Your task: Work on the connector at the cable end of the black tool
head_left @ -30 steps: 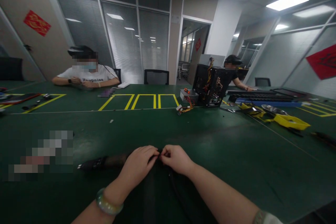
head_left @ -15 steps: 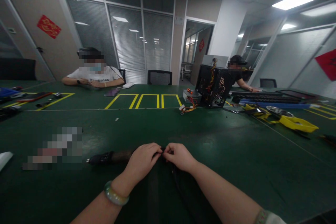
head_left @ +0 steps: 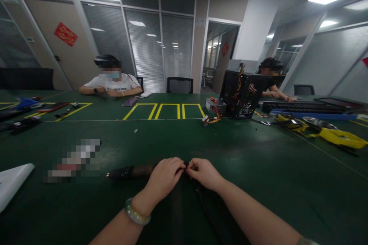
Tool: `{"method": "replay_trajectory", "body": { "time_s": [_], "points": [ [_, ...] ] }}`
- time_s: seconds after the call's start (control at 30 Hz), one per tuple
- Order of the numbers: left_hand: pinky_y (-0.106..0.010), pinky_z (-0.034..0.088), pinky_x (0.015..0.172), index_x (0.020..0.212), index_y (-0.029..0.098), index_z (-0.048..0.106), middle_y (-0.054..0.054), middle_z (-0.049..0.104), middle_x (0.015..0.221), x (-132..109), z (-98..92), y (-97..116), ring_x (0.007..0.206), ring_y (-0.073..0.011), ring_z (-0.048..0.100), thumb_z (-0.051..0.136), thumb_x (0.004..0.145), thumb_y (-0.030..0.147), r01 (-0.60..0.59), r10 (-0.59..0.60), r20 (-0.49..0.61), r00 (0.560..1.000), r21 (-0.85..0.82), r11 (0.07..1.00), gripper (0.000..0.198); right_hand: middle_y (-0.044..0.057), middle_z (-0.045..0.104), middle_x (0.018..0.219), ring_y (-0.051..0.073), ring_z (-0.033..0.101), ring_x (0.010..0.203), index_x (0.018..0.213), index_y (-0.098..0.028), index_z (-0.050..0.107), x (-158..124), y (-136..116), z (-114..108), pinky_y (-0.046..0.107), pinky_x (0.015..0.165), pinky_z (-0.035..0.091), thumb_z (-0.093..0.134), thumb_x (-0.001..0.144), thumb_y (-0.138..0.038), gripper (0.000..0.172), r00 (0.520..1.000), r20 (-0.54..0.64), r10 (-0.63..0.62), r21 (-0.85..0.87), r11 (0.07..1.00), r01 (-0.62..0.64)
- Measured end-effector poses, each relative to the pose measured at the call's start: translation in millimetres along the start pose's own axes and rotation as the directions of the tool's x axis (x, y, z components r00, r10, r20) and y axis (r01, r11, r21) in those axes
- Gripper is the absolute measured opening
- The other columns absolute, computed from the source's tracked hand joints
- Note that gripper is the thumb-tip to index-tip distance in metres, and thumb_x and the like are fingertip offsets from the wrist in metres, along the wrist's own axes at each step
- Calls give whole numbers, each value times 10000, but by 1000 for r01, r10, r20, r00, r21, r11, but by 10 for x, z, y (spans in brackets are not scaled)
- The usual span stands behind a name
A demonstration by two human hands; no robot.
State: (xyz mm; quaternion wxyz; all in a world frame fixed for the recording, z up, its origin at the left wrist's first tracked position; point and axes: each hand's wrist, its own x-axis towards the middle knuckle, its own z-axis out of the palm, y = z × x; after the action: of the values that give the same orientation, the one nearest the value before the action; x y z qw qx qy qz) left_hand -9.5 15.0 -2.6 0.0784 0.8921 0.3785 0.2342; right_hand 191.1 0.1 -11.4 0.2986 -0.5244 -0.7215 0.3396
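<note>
A dark rod-shaped tool (head_left: 140, 172) lies on the green table, its silver tip pointing left behind a black ringed collar. It resembles an electric screwdriver, though I cannot be sure. My left hand (head_left: 168, 174) covers the tool's right end, fingers closed in a pinch. Close beside it, my right hand (head_left: 204, 174) is also closed, thumb and fingertips pressed together. A small dark piece (head_left: 186, 164) shows between the two sets of fingertips; its kind is hidden. Below my right hand, a black cord or strap (head_left: 205, 206) runs toward me.
A white object (head_left: 14, 185) and a blurred-out item (head_left: 73, 162) lie left. Across the table stand an open black computer case (head_left: 241, 95) and a power supply (head_left: 215, 105) with loose cables. Yellow tool belt or tray (head_left: 342, 136) sits right. Two people sit on the far side.
The view has turned slightly left, so everything sits further right and more of the white object shows. My hands keep the same pinched pose by the tool.
</note>
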Motion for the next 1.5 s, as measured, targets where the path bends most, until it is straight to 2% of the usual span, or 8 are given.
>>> {"method": "replay_trajectory", "body": {
  "time_s": [0.17,0.6,0.97,1.2,1.5],
  "points": [
    [-364,453,915,1003,226,634,-20,645,1082,-14,-19,6,1033,-195,590,539,901,170,-15,15,-7,1000,6,1000,151,-8,708,719,131,644,643,853,-183,675,-3,-31,-8,203,591,428,609,859,-256,99,999,17,35,5,999,-35],
    [-358,446,892,1001,212,636,-24,643,1044,-7,-85,71,995,-192,588,550,912,187,-1,1,17,1000,26,1000,125,-11,678,689,139,625,641,818,-185,659,19,10,20,217,587,415,589,861,-284,128,1000,20,18,8,1000,-19],
    [-360,427,910,1006,218,638,-15,645,1043,-31,-70,54,994,-189,583,537,929,193,7,-7,-24,1000,-18,1000,129,-12,686,715,141,631,657,847,-191,656,11,-55,-23,219,601,424,573,869,-289,130,998,53,43,-2,999,-43],
    [-346,429,880,990,218,638,-1,648,1028,-18,-64,47,969,-174,588,538,945,240,26,-26,-11,1000,-3,1000,112,-14,690,727,147,644,683,839,-197,654,18,-58,-28,228,623,431,568,870,-289,129,997,60,40,-16,999,-39],
    [-349,428,894,1005,207,634,-20,646,1033,-10,-72,51,987,-181,588,553,930,208,13,-13,3,1000,15,1000,111,-18,679,713,146,630,673,820,-203,647,36,-51,-22,233,619,414,564,873,-309,145,997,65,33,-38,999,-30]
  ]
}}
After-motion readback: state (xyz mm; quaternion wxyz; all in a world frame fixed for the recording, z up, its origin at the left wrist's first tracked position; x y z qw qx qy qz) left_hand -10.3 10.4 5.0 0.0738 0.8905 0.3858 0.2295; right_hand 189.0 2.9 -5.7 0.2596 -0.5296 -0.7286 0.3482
